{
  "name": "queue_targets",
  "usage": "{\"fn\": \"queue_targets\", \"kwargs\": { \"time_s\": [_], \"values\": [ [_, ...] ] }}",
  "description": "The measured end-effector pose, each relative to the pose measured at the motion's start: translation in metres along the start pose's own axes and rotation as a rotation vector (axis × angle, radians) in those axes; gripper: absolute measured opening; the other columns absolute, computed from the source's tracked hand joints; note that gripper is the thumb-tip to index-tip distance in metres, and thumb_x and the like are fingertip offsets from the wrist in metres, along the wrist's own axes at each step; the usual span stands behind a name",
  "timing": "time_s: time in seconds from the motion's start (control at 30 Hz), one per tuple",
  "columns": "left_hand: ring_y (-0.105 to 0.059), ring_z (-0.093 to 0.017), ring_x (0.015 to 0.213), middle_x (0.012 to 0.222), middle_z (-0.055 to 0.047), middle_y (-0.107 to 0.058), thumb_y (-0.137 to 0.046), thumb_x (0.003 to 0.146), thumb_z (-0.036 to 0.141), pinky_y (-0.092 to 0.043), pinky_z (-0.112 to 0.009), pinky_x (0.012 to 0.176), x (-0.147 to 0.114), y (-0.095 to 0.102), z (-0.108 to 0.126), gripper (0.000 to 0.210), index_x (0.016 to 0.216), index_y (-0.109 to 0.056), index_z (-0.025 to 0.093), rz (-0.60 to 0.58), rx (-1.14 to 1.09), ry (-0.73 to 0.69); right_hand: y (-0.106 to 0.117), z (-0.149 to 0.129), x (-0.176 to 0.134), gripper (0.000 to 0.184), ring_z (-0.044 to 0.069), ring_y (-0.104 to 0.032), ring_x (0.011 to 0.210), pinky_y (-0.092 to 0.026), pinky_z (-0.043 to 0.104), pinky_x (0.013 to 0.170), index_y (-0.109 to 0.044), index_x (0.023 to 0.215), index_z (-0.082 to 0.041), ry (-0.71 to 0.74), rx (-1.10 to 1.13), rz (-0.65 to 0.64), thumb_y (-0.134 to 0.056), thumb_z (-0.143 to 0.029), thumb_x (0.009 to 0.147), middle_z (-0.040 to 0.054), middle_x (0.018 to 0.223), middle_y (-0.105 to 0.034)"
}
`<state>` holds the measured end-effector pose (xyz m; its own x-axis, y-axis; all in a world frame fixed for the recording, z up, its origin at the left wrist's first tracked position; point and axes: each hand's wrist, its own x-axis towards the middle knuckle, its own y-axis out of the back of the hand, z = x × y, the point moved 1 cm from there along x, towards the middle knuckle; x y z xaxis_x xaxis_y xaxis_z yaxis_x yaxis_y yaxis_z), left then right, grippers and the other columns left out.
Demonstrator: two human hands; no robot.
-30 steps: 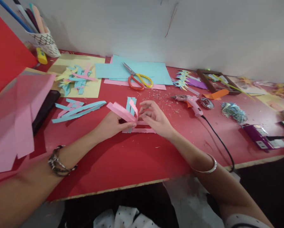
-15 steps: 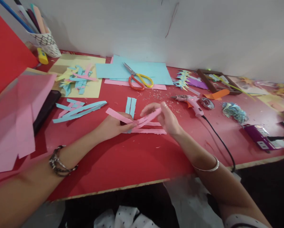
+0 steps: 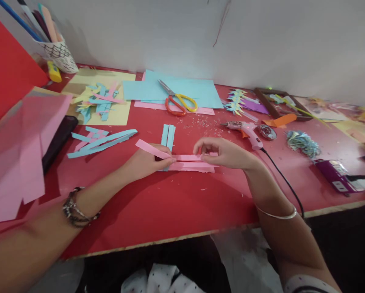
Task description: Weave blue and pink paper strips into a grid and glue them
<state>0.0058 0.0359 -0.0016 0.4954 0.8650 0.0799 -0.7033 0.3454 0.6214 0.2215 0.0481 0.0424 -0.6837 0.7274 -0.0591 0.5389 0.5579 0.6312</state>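
Pink paper strips (image 3: 187, 158) run sideways across the middle of the table, with ragged edges, a lower one close beneath the upper. My left hand (image 3: 150, 162) pinches them at their left end, and one pink strip sticks up over its back. Farther right, my right hand (image 3: 220, 152) is closed, thumb and fingers gripping the strips toward their right end. Two light-blue strips (image 3: 168, 136) lie side by side, pointing away from me and passing under the pink ones. What lies beneath my left fingers is hidden.
Behind lie scissors (image 3: 178, 99) on blue sheets (image 3: 205, 91). A pink glue gun (image 3: 246, 131) with a black cord rests to the right, near a purple box (image 3: 336, 175). Loose blue strips (image 3: 100, 144), pink sheets (image 3: 30, 150) and a pen cup (image 3: 60, 57) are left.
My right hand has turned over and come down, laying the raised pink strips flatter and sideways. My left hand keeps its pinch in the same place.
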Motion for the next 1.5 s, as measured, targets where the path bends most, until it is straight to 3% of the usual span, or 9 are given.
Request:
{"fn": "queue_targets", "kwargs": {
  "time_s": [0.13,0.23,0.43,0.53,0.7,0.9,1.13,1.33,1.5],
  "values": [
    [-0.049,-0.012,0.055,0.061,0.000,-0.058,-0.048,0.077,0.042,-0.035,-0.022,0.051,0.000,0.000,0.000,0.031,0.060,-0.056,0.017,-0.008,0.012,0.011,-0.002,0.004,0.003,0.016,0.010,-0.053,0.075,-0.041,0.023,0.069,-0.056,0.079,-0.016,-0.009,-0.029,0.211,-0.047,-0.008,0.069,0.0013,0.082,-0.059],
    [-0.049,-0.011,0.054,0.061,0.001,-0.057,-0.049,0.076,0.041,-0.035,-0.022,0.050,0.000,0.000,0.002,0.030,0.060,-0.056,0.017,-0.004,0.016,0.015,-0.010,0.006,0.009,0.014,0.010,-0.055,0.075,-0.043,0.024,0.068,-0.055,0.077,-0.017,-0.008,0.103,0.361,-0.047,-0.010,0.068,0.0012,0.080,-0.059],
    [-0.046,-0.010,0.051,0.058,0.002,-0.056,-0.051,0.075,0.039,-0.033,-0.020,0.047,0.000,-0.003,0.002,0.025,0.063,-0.055,0.017,0.040,-0.067,0.035,-0.035,-0.004,0.020,0.011,0.010,-0.055,0.072,-0.044,0.025,0.069,-0.052,0.071,-0.018,0.155,0.211,0.487,-0.046,-0.009,0.070,-0.0002,0.073,-0.056],
    [-0.045,-0.009,0.048,0.055,0.005,-0.054,-0.052,0.074,0.038,-0.032,-0.019,0.045,0.001,-0.005,-0.001,0.020,0.076,-0.053,0.018,0.048,-0.068,0.053,-0.037,-0.011,0.018,0.012,0.010,-0.052,0.070,-0.042,0.024,0.066,-0.053,0.071,-0.018,0.198,0.041,0.458,-0.046,-0.008,0.071,0.0007,0.075,-0.055],
    [-0.045,-0.009,0.049,0.059,0.005,-0.056,-0.049,0.076,0.033,-0.032,-0.019,0.046,0.001,-0.005,-0.002,0.016,0.082,-0.053,0.019,0.043,-0.015,0.011,-0.023,-0.006,0.011,0.014,0.009,-0.047,0.062,-0.039,0.021,0.059,-0.055,0.073,-0.016,0.114,-0.321,0.303,-0.045,-0.007,0.073,0.0008,0.072,-0.053],
    [-0.045,-0.008,0.050,0.059,0.005,-0.057,-0.049,0.076,0.029,-0.032,-0.018,0.045,0.000,-0.005,0.000,0.013,0.082,-0.055,0.018,0.017,-0.057,-0.018,-0.009,0.004,0.005,0.015,0.011,-0.052,0.068,-0.040,0.023,0.065,-0.055,0.077,-0.017,0.000,-0.339,0.295,-0.045,-0.007,0.073,0.0019,0.079,-0.058],
    [-0.049,-0.008,0.052,0.061,0.005,-0.060,-0.051,0.074,0.022,-0.031,-0.017,0.045,0.001,-0.005,-0.001,0.010,0.081,-0.057,0.018,0.011,-0.040,-0.004,-0.013,0.001,-0.002,0.020,0.018,-0.052,0.085,-0.039,0.029,0.074,-0.055,0.091,-0.016,-0.157,-0.634,0.064,-0.057,-0.013,0.071,0.0069,0.093,-0.058],
    [-0.052,-0.010,0.054,0.063,0.005,-0.062,-0.052,0.074,0.025,-0.034,-0.018,0.048,0.000,-0.005,-0.001,0.011,0.081,-0.057,0.019,-0.008,-0.069,0.039,-0.021,-0.008,-0.004,0.013,0.017,-0.053,0.077,-0.036,0.026,0.066,-0.055,0.092,-0.015,-0.278,-0.710,0.034,-0.048,-0.020,0.083,0.0075,0.091,-0.059],
    [-0.054,-0.010,0.057,0.067,0.004,-0.063,-0.053,0.073,0.027,-0.035,-0.019,0.050,0.002,-0.006,0.001,0.012,0.080,-0.058,0.019,-0.023,-0.031,0.048,-0.021,-0.011,-0.001,0.014,0.016,-0.052,0.072,-0.033,0.026,0.061,-0.054,0.085,-0.015,-0.341,-0.729,-0.002,-0.045,-0.009,0.078,0.0070,0.085,-0.059]
  ]
}}
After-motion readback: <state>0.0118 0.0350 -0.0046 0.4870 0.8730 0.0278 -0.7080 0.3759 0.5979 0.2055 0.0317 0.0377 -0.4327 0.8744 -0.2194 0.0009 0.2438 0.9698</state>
